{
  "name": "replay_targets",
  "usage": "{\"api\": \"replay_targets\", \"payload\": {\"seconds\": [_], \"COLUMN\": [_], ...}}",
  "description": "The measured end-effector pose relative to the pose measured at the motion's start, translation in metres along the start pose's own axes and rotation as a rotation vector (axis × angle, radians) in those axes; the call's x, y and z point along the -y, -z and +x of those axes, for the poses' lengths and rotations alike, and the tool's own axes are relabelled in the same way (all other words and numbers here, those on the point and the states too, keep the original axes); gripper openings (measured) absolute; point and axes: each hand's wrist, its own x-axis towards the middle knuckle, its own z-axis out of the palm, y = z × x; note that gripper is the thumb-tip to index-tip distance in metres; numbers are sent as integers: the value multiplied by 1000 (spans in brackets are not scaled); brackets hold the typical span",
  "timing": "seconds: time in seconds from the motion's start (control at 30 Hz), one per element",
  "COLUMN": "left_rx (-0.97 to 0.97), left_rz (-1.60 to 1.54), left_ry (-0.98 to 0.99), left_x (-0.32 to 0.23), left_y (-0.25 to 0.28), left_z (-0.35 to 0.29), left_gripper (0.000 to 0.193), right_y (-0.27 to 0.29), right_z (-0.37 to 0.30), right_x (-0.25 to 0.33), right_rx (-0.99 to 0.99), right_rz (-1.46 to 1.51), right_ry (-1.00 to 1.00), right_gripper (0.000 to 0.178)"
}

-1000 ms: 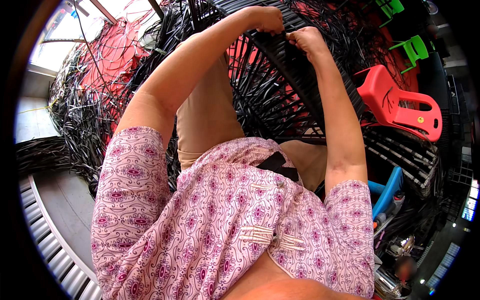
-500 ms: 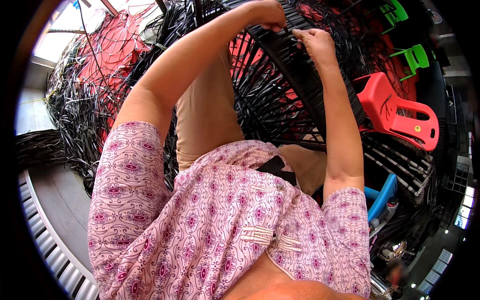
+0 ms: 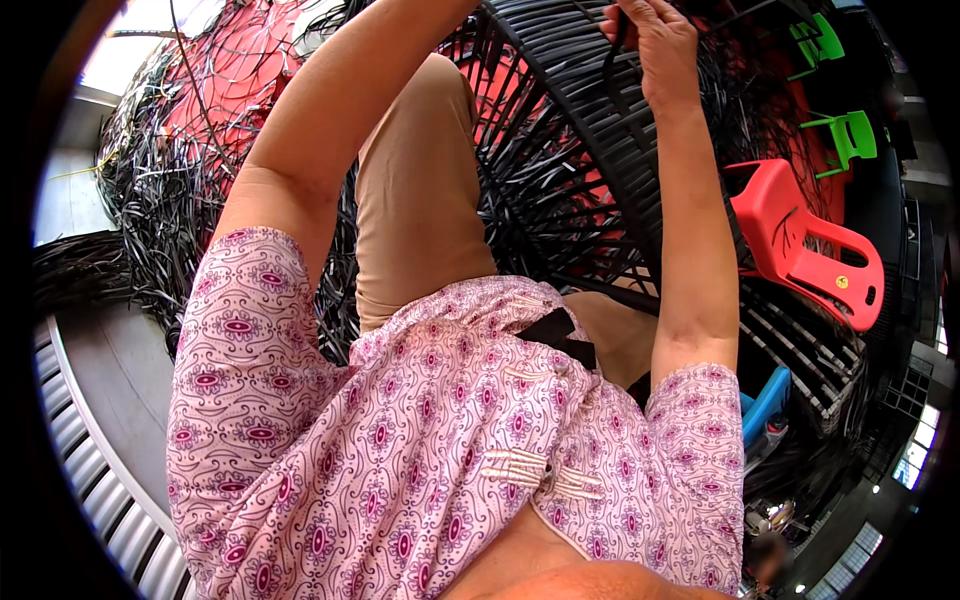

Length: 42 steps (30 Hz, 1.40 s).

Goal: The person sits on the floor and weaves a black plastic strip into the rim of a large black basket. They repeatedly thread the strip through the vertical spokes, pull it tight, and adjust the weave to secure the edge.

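Observation:
In front of me is a curved black frame with a woven band (image 3: 575, 85), and its dark bars fan out inward from that band. Over the far part of the band, my right hand (image 3: 660, 50) has its fingers pinched on a narrow black plastic strip (image 3: 612, 62), which hangs down across the weave. My left forearm (image 3: 370, 75) reaches up past the top edge of the picture, so the left hand itself is out of sight.
Loose black strips (image 3: 160, 235) lie heaped on the red floor covering (image 3: 235, 80) at the left. A red plastic chair (image 3: 785, 225) stands to the right, with green chairs (image 3: 850, 140) beyond it. A blue object (image 3: 765, 405) is beside my right elbow.
My left hand has moved up out of the picture. My right hand has shifted farther up and slightly right, and a strip now shows in its fingers. More of the woven band is visible.

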Motion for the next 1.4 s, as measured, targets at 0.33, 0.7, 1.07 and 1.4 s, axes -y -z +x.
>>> {"api": "replay_targets", "payload": {"seconds": [0.33, 0.7, 1.07, 1.4], "left_rx": [165, 313, 492, 692], "left_rz": [585, 1026, 1124, 1193], "left_ry": [51, 152, 40, -996], "left_x": [71, 48, 60, 140], "left_y": [-35, -69, -77, -47], "left_z": [-11, 2, 20, 45], "left_gripper": [15, 23, 23, 15], "right_y": [34, 35, 38, 32], "right_z": [-8, -17, -19, -17], "right_x": [-26, -23, -35, -34], "right_rx": [-42, -46, -43, -26], "right_rz": [49, 30, 21, -73], "right_ry": [-124, -217, -299, -395], "right_gripper": [17, 15, 13, 13]}}
